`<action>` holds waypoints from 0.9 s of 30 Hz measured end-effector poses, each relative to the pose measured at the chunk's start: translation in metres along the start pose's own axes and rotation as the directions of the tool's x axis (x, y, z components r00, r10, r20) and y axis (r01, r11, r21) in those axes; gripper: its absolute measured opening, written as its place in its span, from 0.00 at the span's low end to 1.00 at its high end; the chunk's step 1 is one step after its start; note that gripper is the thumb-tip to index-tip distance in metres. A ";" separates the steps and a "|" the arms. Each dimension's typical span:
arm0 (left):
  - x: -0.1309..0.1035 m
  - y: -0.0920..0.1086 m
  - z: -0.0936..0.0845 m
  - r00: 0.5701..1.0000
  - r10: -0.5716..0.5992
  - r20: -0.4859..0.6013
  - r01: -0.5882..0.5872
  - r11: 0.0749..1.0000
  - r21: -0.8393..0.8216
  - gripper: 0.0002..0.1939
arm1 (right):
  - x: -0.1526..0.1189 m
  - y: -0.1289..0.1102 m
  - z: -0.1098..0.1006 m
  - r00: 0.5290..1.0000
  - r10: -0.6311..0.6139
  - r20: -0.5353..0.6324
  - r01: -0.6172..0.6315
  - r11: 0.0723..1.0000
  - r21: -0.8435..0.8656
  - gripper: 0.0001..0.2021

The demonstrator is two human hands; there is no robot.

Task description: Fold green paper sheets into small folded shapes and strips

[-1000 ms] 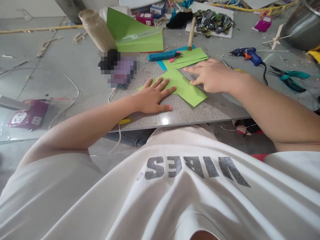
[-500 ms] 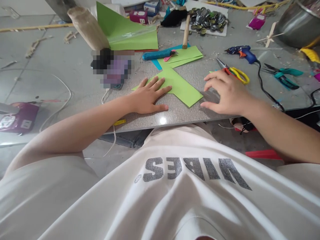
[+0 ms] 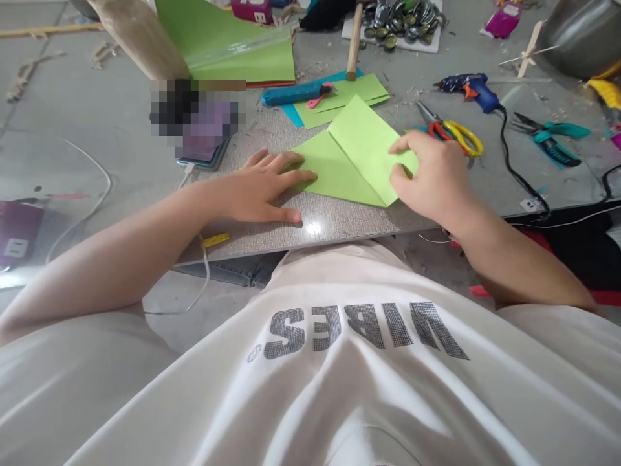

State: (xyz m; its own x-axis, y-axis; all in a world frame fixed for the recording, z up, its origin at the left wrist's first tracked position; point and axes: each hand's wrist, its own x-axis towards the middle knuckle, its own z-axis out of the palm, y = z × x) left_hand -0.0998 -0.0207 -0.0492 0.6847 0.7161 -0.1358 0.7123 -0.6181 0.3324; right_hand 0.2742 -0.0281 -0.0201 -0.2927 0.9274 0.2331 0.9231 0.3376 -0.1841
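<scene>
A folded light green paper lies on the patterned board near the table's front edge, with its right flap lifted open along a crease. My left hand rests flat with spread fingers, its fingertips on the paper's left part. At the flap's right side, my right hand pinches the edge between thumb and fingers. Just behind are a green paper strip, a blue cutter and a small pink piece.
Scissors lie beside my right hand, with a blue glue gun and teal pliers farther right. A phone is behind my left forearm. Bottle caps and a wooden stick are at the back.
My right hand has closed on the green paper's edge and the flap has swung open to the right. My left hand remains flat on the left part. The whole view has shifted slightly.
</scene>
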 end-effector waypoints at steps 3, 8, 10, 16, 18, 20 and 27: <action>-0.004 0.012 -0.007 0.995 -0.049 -0.092 0.053 0.998 0.040 0.54 | -0.026 0.001 -0.005 0.996 -0.003 0.091 -0.020 0.967 0.252 0.08; 0.011 0.024 0.016 0.971 -0.071 -0.227 0.098 0.989 0.107 0.41 | -0.065 -0.006 -0.003 0.977 -0.029 0.210 -0.096 0.821 0.562 0.08; 0.018 0.022 0.027 0.969 -0.020 -0.245 0.045 0.994 0.095 0.40 | -0.072 -0.009 -0.003 0.973 -0.029 0.230 -0.123 0.776 0.619 0.10; 0.025 0.011 0.033 0.980 0.088 -0.176 -0.077 0.994 0.072 0.45 | -0.077 -0.008 -0.009 0.977 -0.065 0.201 -0.106 0.671 0.734 0.35; 0.025 0.012 0.029 0.988 0.099 -0.121 -0.090 0.993 0.082 0.50 | -0.078 -0.006 -0.010 0.984 -0.067 0.164 -0.082 0.649 0.756 0.42; 0.026 0.013 0.025 0.992 0.096 -0.081 -0.088 0.991 0.096 0.54 | -0.082 -0.005 -0.008 0.993 -0.044 0.106 -0.052 0.648 0.760 0.44; 0.028 0.016 0.025 0.997 0.058 -0.055 -0.053 0.994 0.094 0.63 | -0.095 0.001 0.023 0.999 -0.035 0.017 0.001 0.478 0.878 0.52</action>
State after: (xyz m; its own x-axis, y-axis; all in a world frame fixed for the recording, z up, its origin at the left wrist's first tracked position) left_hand -0.0654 -0.0187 -0.0714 0.7156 0.6955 -0.0649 0.6864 -0.6829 0.2499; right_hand 0.2971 -0.1123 -0.0642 -0.3289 0.9177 0.2226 0.2223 0.3043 -0.9263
